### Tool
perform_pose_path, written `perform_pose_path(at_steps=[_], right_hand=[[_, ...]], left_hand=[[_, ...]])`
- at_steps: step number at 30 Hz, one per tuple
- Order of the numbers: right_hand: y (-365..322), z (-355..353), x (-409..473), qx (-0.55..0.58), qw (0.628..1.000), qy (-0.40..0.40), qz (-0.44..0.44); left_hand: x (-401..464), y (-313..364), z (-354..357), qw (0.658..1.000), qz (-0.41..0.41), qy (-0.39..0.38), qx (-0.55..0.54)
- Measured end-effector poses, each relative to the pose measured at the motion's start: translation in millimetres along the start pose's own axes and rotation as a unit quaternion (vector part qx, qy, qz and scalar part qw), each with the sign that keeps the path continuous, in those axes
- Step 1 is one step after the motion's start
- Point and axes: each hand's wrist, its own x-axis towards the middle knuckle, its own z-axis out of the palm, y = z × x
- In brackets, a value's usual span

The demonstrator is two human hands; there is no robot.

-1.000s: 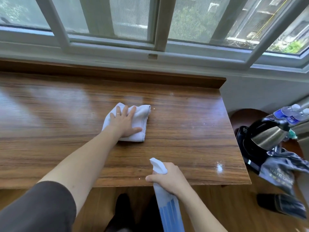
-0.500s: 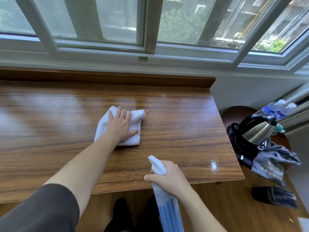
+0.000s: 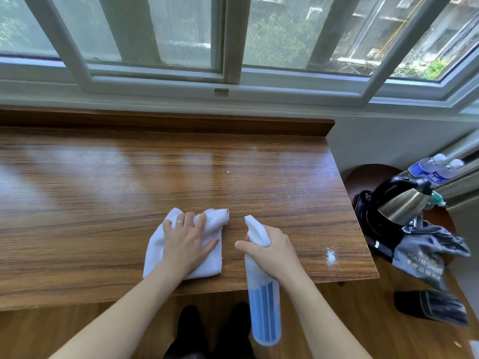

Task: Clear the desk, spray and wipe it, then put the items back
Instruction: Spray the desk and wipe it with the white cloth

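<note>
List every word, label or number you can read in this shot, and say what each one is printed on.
"HAIR D…": pale letters on the grey bag beside the kettle; the rest of that line is blurred, and the characters above and below it are unreadable.
Blue labels on the two water bottles: too small to read.
Spray bottle: only blue stripes, no text.
White cloth: no text.

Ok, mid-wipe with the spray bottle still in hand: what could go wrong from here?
1. The left hand presses the white folded cloth near the brown wooden desk's front edge; a pull could drag it off.
2. The right hand holds the clear blue-liquid spray bottle beyond that edge; a slip drops it.
3. The white droplet patch might get missed.
</note>
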Motion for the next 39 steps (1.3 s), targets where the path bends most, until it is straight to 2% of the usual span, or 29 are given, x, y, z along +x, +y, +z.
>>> perform_pose_path(at_steps=[4, 9, 13, 19, 24, 32, 39], right_hand=[[-2.5, -1.5, -1.4, 0.013, 1.0, -0.008, -0.005], [-3.2, -0.9, -3.3, 0.004, 1.0, -0.013, -0.011], [-1.2, -0.8, -4.4, -0.005, 1.0, -0.005, -0.007], [2.2, 2.0, -5.3, 0.0, 1.0, 0.002, -0.01], [3.2, 4.8, -4.9, -0.001, 1.0, 0.007, -0.008], [5.9, 6.6, -7.5, 0.004, 1.0, -0.008, -0.005], [4.2, 3.1, -7.5, -0.004, 1.0, -0.01, -0.006]], left_hand=[[-19.6, 6.9, 4.0, 0.999, 0.007, 0.041, -0.001], [2.7, 1.4, 4.8, 0.998, 0.013, 0.063, 0.0], [36.8, 0.5, 1.9, 0.999, -0.003, 0.044, -0.004], [65.7, 2.1, -3.8, 0.999, 0.005, -0.033, 0.013], [37.1, 9.8, -7.9, 1.0, 0.021, -0.002, 0.007], [-60.1, 20.0, 2.4, 0.997, 0.06, 0.053, -0.015], [-32.5, 11.0, -3.4, 0.992, 0.123, 0.024, -0.025]])
